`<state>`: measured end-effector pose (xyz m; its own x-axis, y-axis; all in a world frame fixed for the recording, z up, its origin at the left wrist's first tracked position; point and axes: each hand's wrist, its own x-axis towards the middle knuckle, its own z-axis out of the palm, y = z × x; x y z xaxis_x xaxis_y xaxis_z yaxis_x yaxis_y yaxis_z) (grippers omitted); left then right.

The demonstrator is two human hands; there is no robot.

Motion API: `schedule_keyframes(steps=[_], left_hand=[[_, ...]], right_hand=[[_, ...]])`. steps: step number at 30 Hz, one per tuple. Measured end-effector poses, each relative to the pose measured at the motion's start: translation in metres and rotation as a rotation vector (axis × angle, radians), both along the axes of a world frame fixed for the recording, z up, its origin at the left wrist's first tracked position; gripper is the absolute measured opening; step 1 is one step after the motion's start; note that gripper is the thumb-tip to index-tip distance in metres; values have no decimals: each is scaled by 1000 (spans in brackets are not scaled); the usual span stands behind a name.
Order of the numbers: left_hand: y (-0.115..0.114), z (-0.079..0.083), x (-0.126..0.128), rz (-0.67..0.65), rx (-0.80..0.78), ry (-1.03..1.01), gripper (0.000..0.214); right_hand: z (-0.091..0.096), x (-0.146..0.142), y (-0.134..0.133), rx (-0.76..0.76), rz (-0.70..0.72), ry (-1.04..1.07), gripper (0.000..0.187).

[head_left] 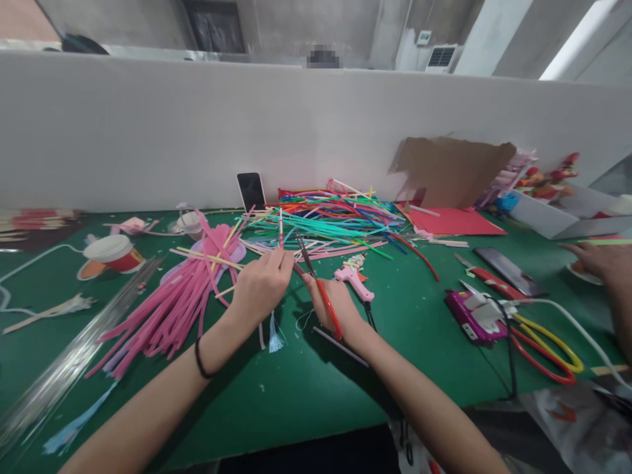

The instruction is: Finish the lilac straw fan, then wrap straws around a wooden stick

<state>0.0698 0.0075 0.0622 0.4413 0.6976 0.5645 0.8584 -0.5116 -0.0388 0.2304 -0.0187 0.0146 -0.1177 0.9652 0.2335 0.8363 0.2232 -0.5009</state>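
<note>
My left hand is closed, with a thin red-and-white stick standing up from its fingers. My right hand is wrapped round red-handled scissors, whose dark blades point up and away, just right of my left fingers. A short dark strip lies between the left fingertips and the blades; whether the blades touch it I cannot tell. Left of my left hand is a bundle of pink fuzzy stems. A light blue tassel lies below it. Beside my right hand rests a pink glue gun.
Many coloured stems are heaped by the white partition. A propped phone, a paper cup, a purple power strip with cables and large red-yellow-handled scissors surround the work. Another person's hand reaches in at right.
</note>
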Motion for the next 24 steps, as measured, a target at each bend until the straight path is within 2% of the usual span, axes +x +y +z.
schedule_keyframes(steps=[3, 6, 8, 11, 13, 14, 15, 18, 20, 22, 24], left_hand=[[3, -5, 1, -17, -7, 6, 25], [9, -1, -5, -80, -144, -210, 25], [12, 5, -13, -148, -321, -365, 27], [14, 12, -23, -240, -728, -557, 34], [11, 15, -26, -261, -879, -629, 38], [9, 16, -26, -249, -855, -625, 38], [6, 16, -24, -224, -762, -592, 36], [-3, 12, -18, -106, -314, -358, 27], [-6, 7, -14, -22, -109, -179, 25], [-5, 2, -13, 4, -31, -55, 25], [-2, -1, -14, -58, -34, -39, 26]], right_hand=[[1, 1, -3, -8, -14, -29, 65], [4, 1, -8, -11, -66, -114, 58], [7, 0, -12, -18, -91, -164, 54], [12, -1, -16, -13, -95, -199, 50], [14, -2, -18, 3, -82, -198, 49], [14, -2, -18, 8, -76, -196, 49], [14, -2, -18, 8, -71, -193, 49], [14, -1, -17, 1, -59, -176, 51], [13, 0, -17, 6, -39, -155, 52], [11, 0, -16, 13, -22, -144, 52], [8, 0, -16, 10, -26, -158, 51]])
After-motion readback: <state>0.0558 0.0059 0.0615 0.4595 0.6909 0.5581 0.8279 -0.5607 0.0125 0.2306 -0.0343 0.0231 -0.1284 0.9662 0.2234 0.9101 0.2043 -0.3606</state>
